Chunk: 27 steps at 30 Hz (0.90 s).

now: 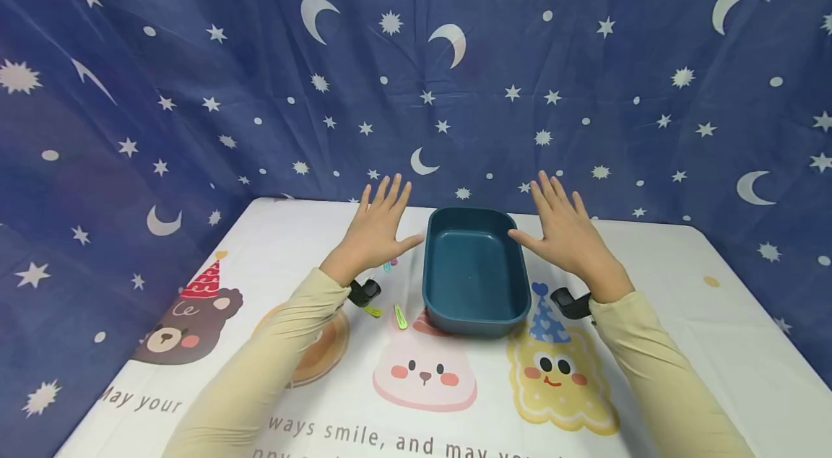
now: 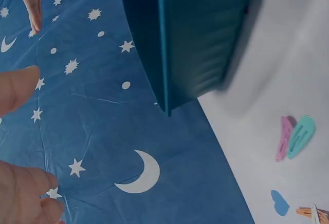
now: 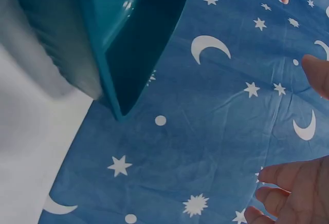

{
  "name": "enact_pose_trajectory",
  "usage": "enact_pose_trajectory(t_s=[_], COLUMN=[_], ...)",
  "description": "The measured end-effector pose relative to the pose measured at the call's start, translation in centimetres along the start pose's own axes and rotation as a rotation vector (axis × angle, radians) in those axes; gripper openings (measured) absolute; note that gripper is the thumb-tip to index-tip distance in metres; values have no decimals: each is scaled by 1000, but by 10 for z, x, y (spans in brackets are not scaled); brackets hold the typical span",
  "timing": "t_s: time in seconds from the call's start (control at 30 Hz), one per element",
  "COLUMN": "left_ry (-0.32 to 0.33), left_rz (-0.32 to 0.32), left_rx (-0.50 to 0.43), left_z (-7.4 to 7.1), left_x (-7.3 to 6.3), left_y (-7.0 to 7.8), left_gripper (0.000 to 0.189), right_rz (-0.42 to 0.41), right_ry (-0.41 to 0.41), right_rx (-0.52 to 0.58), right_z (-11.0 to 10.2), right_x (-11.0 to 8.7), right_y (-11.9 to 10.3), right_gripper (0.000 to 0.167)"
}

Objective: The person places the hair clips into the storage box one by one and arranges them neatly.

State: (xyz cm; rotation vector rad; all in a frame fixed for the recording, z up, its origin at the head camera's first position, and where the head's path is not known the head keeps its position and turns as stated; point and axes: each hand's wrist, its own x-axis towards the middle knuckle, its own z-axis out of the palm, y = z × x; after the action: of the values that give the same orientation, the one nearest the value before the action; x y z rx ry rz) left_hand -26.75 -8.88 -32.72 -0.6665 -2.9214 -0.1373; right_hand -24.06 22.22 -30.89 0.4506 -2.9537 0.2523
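Note:
A dark teal rectangular bin with rounded corners stands on the table, its inside bare. My left hand is raised at its left side, fingers spread and thumb pointing toward the rim. On the other side my right hand mirrors it, fingers straight, thumb tip overlapping the right rim in the head view. Neither hand holds anything. Left of the bin lie several small hair clips: a yellow-green clip, another yellow one by the left wrist, a pink clip and a turquoise clip side by side.
Orange and white clips lie partly out of frame in the left wrist view. The white tablecloth carries printed cartoon figures and lettering. A blue curtain with moons and stars hangs behind and beside the table.

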Motion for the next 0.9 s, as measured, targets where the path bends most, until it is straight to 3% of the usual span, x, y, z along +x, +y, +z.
enact_pose_trajectory(t_s=[0.3, 0.6, 0.9], left_ry=[7, -44, -45], left_rz=[58, 236, 335], left_rx=[0, -69, -57], left_z=[3, 11, 27], left_x=[-11, -32, -55], left_y=[-6, -16, -30], left_gripper=[89, 83, 56], right_rz=[-20, -87, -151], right_ry=[14, 26, 1], right_rx=[-8, 1, 16], right_z=[10, 27, 46], right_x=[-2, -5, -11], right_y=[5, 9, 12], right_gripper=[94, 93, 88])
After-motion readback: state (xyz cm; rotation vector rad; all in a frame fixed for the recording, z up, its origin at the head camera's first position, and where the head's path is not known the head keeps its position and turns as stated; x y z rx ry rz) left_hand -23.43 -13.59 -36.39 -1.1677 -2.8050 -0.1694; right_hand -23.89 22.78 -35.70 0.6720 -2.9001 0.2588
